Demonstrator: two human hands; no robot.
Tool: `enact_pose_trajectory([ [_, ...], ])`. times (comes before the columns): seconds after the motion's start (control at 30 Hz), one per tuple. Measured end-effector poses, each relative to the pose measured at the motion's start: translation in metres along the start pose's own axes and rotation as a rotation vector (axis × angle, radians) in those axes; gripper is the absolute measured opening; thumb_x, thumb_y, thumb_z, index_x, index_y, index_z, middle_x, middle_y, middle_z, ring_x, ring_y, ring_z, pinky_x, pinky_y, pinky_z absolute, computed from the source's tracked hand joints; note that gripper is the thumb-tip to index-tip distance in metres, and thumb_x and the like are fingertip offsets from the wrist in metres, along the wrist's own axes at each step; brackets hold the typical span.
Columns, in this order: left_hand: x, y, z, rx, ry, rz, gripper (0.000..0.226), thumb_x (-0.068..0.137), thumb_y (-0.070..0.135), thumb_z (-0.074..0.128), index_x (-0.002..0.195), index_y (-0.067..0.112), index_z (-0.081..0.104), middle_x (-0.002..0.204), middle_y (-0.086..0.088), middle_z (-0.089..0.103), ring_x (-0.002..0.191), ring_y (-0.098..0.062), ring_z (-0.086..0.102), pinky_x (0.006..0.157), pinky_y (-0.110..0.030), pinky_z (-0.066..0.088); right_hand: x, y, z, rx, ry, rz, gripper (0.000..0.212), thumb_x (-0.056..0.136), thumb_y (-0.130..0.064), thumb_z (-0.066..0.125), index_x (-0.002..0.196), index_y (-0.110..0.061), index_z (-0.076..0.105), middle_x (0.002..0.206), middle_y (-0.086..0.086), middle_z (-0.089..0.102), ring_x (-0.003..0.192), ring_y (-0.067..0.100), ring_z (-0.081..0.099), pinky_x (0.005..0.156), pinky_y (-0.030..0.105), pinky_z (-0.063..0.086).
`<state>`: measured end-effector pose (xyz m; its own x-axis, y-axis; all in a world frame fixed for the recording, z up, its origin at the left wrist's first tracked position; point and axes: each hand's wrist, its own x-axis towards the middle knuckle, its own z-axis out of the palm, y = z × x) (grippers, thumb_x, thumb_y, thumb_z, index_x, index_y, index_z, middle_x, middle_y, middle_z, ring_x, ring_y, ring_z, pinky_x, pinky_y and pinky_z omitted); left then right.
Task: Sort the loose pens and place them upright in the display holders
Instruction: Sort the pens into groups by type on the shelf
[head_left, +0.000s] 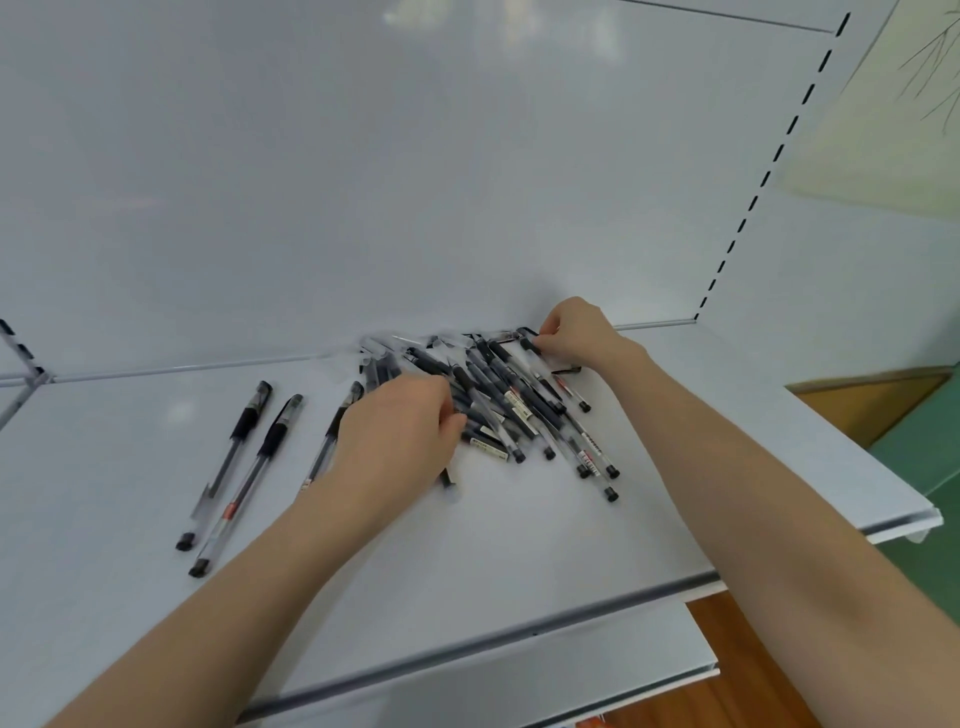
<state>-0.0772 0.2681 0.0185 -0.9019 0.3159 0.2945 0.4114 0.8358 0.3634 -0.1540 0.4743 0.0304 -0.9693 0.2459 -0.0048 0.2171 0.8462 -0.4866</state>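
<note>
A heap of several loose black and clear pens (511, 405) lies on a white shelf (467, 545) against its back panel. My left hand (400, 431) rests on the heap's left side, fingers curled round pens there. My right hand (576, 330) is at the heap's far right end and pinches the black cap of one pen (530, 344). Two black-grip pens (244, 452) lie apart to the left, and a third pen (337, 426) shows partly beside my left wrist. No display holder is in view.
The white back panel (415, 182) rises right behind the pens. A slotted upright (769, 171) marks the shelf's right end. The shelf's front edge (519, 629) runs below my forearms, a lower shelf under it. Wooden floor (737, 675) lies at the right.
</note>
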Motion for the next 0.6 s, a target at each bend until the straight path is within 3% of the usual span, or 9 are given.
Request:
enact_pose_trajectory([
  [0.1, -0.003, -0.005, -0.002, 0.010, -0.008, -0.035, 0.025, 0.086, 0.041, 0.053, 0.085, 0.016, 0.052, 0.087, 0.002, 0.055, 0.084, -0.020, 0.050, 0.065, -0.029, 0.034, 0.001, 0.001, 0.000, 0.005, 0.001, 0.000, 0.032, 0.086, -0.014, 0.059, 0.103, 0.013, 0.063, 0.111, 0.027, 0.064, 0.102, 0.038, 0.061, 0.088, 0.043, 0.051],
  [0.17, -0.007, -0.008, -0.004, 0.039, -0.028, -0.076, 0.034, 0.083, 0.049, 0.055, 0.084, 0.016, 0.049, 0.084, 0.003, 0.053, 0.081, -0.020, 0.049, 0.063, -0.030, 0.033, 0.000, 0.003, 0.000, 0.053, 0.042, -0.008, 0.023, 0.081, -0.005, 0.057, 0.092, 0.014, 0.064, 0.098, 0.028, 0.065, 0.089, 0.038, 0.062, 0.078, 0.040, 0.052],
  [0.23, -0.009, -0.010, -0.005, 0.074, -0.054, -0.114, 0.040, 0.081, 0.054, 0.056, 0.086, 0.015, 0.051, 0.083, 0.003, 0.052, 0.078, -0.020, 0.048, 0.062, -0.030, 0.032, -0.006, 0.000, -0.001, 0.099, 0.096, -0.010, 0.010, 0.078, 0.001, 0.053, 0.073, 0.006, 0.059, 0.076, 0.027, 0.052, 0.067, 0.027, 0.047, 0.062, 0.033, 0.043],
  [0.27, -0.009, -0.010, -0.005, 0.104, -0.068, -0.123, 0.041, 0.080, 0.054, 0.056, 0.088, 0.014, 0.051, 0.083, 0.003, 0.051, 0.077, -0.020, 0.047, 0.063, -0.030, 0.032, -0.009, -0.001, -0.002, 0.121, 0.124, -0.021, 0.010, 0.077, 0.002, 0.052, 0.072, 0.010, 0.058, 0.076, 0.033, 0.049, 0.065, 0.028, 0.044, 0.061, 0.038, 0.044],
  [0.33, -0.010, -0.009, -0.006, 0.166, -0.103, -0.137, 0.042, 0.080, 0.054, 0.056, 0.085, 0.013, 0.047, 0.075, 0.004, 0.045, 0.076, -0.021, 0.044, 0.064, -0.029, 0.032, -0.016, -0.007, -0.004, 0.174, 0.157, -0.044, 0.024, 0.077, 0.002, 0.053, 0.092, 0.022, 0.057, 0.101, 0.041, 0.055, 0.078, 0.045, 0.055, 0.077, 0.049, 0.049],
  [0.37, -0.010, -0.008, -0.007, 0.185, -0.121, -0.149, 0.042, 0.080, 0.054, 0.056, 0.081, 0.014, 0.043, 0.070, 0.005, 0.040, 0.075, -0.022, 0.042, 0.064, -0.029, 0.031, -0.019, -0.010, -0.004, 0.204, 0.164, -0.057, 0.029, 0.078, 0.002, 0.054, 0.098, 0.023, 0.055, 0.108, 0.039, 0.055, 0.086, 0.047, 0.056, 0.079, 0.049, 0.049],
  [0.43, -0.009, -0.009, -0.007, 0.189, -0.153, -0.175, 0.040, 0.081, 0.051, 0.057, 0.072, 0.016, 0.038, 0.068, 0.005, 0.038, 0.076, -0.022, 0.042, 0.063, -0.029, 0.031, -0.024, -0.015, -0.003, 0.280, 0.156, -0.091, 0.028, 0.078, 0.002, 0.056, 0.097, 0.022, 0.055, 0.102, 0.037, 0.059, 0.074, 0.035, 0.052, 0.064, 0.034, 0.045],
  [0.5, -0.008, -0.012, -0.008, 0.168, -0.155, -0.193, 0.034, 0.082, 0.041, 0.058, 0.069, 0.016, 0.040, 0.073, 0.002, 0.045, 0.078, -0.023, 0.045, 0.057, -0.029, 0.029, -0.025, -0.019, -0.002, 0.361, 0.130, -0.103, 0.015, 0.077, 0.000, 0.058, 0.088, 0.010, 0.059, 0.078, 0.017, 0.062, 0.077, 0.021, 0.050, 0.061, 0.024, 0.040],
  [0.6, -0.009, -0.020, -0.009, 0.125, -0.127, -0.196, 0.018, 0.083, 0.029, 0.056, 0.081, 0.011, 0.053, 0.085, -0.005, 0.058, 0.082, -0.026, 0.053, 0.058, -0.028, 0.032, -0.024, -0.024, 0.003, 0.475, 0.087, -0.107, 0.016, 0.077, -0.001, 0.061, 0.091, -0.010, 0.060, 0.075, -0.005, 0.055, 0.074, 0.015, 0.055, 0.069, 0.024, 0.045],
])
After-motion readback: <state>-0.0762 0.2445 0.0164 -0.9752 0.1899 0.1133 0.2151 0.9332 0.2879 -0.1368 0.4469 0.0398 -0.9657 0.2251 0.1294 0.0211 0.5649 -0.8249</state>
